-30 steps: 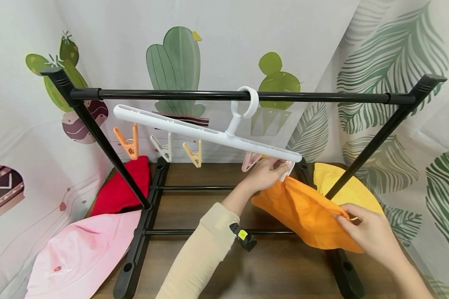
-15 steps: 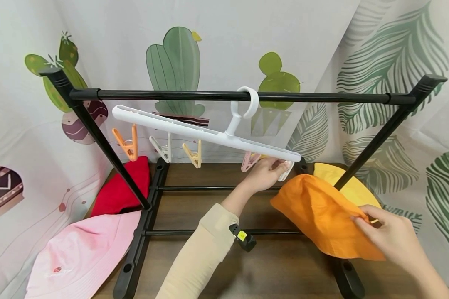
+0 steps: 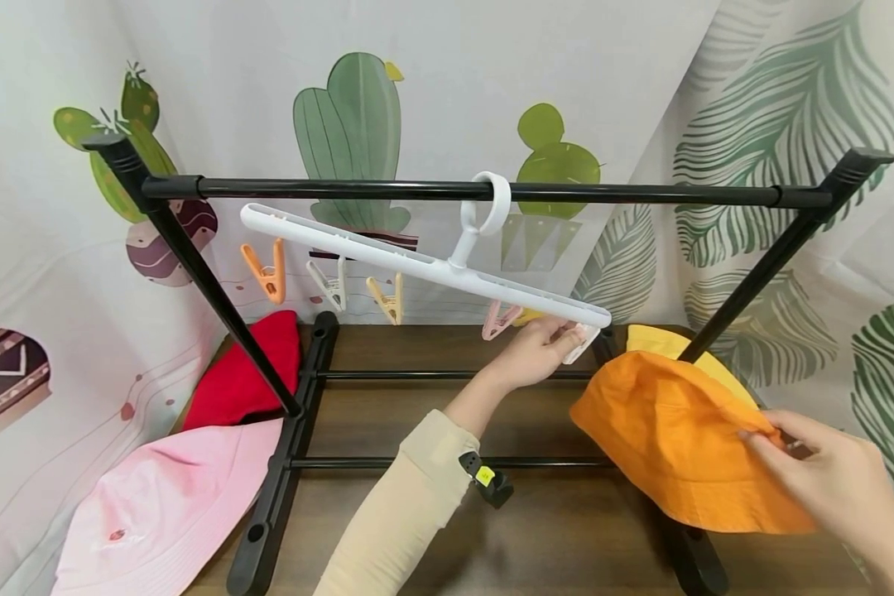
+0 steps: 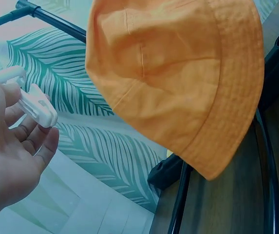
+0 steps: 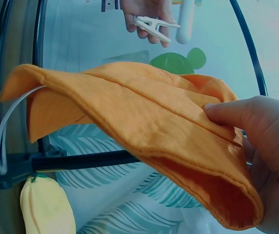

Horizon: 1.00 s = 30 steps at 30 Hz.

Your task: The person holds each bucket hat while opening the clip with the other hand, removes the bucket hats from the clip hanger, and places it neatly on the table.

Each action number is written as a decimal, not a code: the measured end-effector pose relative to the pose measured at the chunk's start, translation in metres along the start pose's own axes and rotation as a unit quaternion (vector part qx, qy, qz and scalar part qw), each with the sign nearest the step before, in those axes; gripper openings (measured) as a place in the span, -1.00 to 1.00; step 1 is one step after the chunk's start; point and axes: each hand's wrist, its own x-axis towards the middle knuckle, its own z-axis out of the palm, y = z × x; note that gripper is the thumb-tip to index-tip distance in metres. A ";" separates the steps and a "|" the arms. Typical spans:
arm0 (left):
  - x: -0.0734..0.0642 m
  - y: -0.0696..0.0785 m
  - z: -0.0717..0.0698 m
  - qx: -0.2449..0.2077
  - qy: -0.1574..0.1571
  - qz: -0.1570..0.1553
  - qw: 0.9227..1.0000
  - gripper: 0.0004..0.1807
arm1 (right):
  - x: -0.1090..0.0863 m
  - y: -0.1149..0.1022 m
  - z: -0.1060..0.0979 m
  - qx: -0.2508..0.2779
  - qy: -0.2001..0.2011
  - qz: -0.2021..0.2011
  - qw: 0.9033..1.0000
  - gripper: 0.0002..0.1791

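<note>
My right hand (image 3: pixel 834 476) pinches an orange bucket hat (image 3: pixel 678 439) by its edge, thumb on the near side. The hat hangs in the air at the right, apart from the hanger. In the right wrist view its cloth (image 5: pixel 144 109) is folded over and a thin pale cord (image 5: pixel 4 131) dangles from it. My left hand (image 3: pixel 532 354) holds a white clothespin (image 4: pixel 41 109) under the right end of a white clip hanger (image 3: pixel 417 263), which tilts down to the right. Nothing sits between the clothespin's jaws in the right wrist view.
The hanger hooks over the top bar (image 3: pixel 328 189) of a black rack. Orange (image 3: pixel 268 271), white, yellow and pink clothespins hang along it. A red hat (image 3: pixel 246 372) and a pink bucket hat (image 3: pixel 164 505) lie left; a yellow hat (image 3: pixel 656 338) lies right, partly behind the orange one.
The orange hat has come away from the white clothespin and moved right and slightly down with my right hand. My left hand has stayed at the clothespin; the hanger's left end has swung slightly.
</note>
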 end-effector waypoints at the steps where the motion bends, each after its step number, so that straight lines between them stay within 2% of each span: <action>1: 0.000 0.000 0.000 0.002 -0.002 0.001 1.000 -0.68 | 0.000 0.001 -0.002 -0.002 0.001 0.000 1.000 -0.74; 4: 0.000 0.001 0.001 0.006 -0.006 -0.002 1.000 -0.66 | 0.000 0.003 -0.006 -0.011 0.001 0.011 1.000 -0.79; 9: -0.001 0.001 0.003 -0.011 -0.008 -0.011 1.000 -0.62 | -0.002 0.005 -0.012 -0.021 0.008 0.057 0.998 -0.79; 11: -0.001 0.000 0.005 -0.017 -0.006 -0.012 1.000 -0.60 | -0.004 0.007 -0.014 -0.005 0.013 0.064 0.998 -0.70; 16: 0.001 -0.002 0.007 -0.035 0.000 -0.010 0.999 -0.57 | -0.008 0.014 -0.016 0.080 0.015 0.066 0.995 -0.51; 18: 0.001 -0.003 0.007 -0.046 -0.002 -0.012 0.999 -0.57 | -0.010 0.017 -0.016 0.102 0.017 0.069 0.992 -0.50; 25: 0.001 -0.002 0.007 -0.076 -0.007 -0.019 0.997 -0.56 | -0.014 0.025 -0.017 0.118 0.038 0.086 0.989 -0.37; 30: 0.002 -0.001 0.008 -0.081 -0.004 -0.018 0.997 -0.56 | -0.016 0.032 -0.020 0.128 0.064 0.121 0.982 -0.34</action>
